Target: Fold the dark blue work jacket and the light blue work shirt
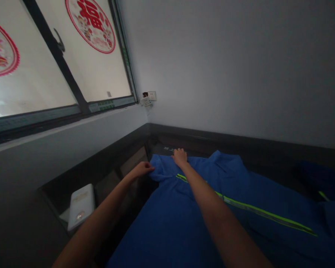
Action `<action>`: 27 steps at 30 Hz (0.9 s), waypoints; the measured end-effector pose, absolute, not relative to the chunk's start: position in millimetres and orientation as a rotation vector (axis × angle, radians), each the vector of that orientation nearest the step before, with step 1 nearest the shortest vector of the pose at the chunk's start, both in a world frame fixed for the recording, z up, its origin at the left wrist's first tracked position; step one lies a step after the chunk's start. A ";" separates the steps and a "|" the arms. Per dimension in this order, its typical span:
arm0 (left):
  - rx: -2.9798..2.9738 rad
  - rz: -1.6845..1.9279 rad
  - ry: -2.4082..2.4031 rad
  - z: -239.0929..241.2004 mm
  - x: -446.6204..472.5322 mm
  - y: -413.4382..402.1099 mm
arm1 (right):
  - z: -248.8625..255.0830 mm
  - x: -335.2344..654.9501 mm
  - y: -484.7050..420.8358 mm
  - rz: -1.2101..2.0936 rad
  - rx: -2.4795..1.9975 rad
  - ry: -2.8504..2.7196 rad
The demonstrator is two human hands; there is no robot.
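Note:
A blue work jacket (167,219) with lime-yellow reflective strips lies spread over a dark surface, its collar (226,160) toward the wall. At the jacket's left end, my left hand (143,169) is closed, pinching the edge of the short sleeve-like part between thumb and fingers. My right hand (180,158) rests on the upper edge of the same part, its fingers curled over the cloth and closed on it. My right forearm crosses over the reflective strip and hides some of it.
A white box-like object (81,204) lies to the left, near my left forearm. A dark blue cloth (321,178) with a lime strip is at the far right. Wall sockets (149,98) sit in the corner beside the window (100,70). Walls bound the left and back.

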State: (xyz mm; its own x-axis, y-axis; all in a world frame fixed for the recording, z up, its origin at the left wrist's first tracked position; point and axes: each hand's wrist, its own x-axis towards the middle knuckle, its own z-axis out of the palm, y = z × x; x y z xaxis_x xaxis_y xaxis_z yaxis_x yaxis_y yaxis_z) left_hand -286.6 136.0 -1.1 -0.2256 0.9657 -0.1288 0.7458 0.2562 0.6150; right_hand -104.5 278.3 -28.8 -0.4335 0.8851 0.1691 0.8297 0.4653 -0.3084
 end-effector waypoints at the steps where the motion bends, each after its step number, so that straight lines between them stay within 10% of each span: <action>1: 1.529 0.687 1.997 -2.7 -287.3 133.4 | -29.9 -106.6 280.2 0.258 -1.461 -2.422; 8: 1.625 1.045 1.864 -3.1 -284.6 104.5 | -32.9 -105.4 286.0 0.272 -1.425 -2.447; 27: 2.297 0.383 2.193 -3.1 -224.7 151.1 | -11.5 -72.6 219.5 0.162 -1.348 -2.342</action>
State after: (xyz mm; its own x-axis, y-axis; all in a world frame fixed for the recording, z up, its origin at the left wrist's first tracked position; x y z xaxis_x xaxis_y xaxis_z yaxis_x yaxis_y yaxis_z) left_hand -224.7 151.1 -3.1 0.0321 0.9770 0.2107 0.9906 -0.0591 0.1233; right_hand -72.6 219.5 -11.5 -0.4347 0.8466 0.3073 0.7962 0.5207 -0.3082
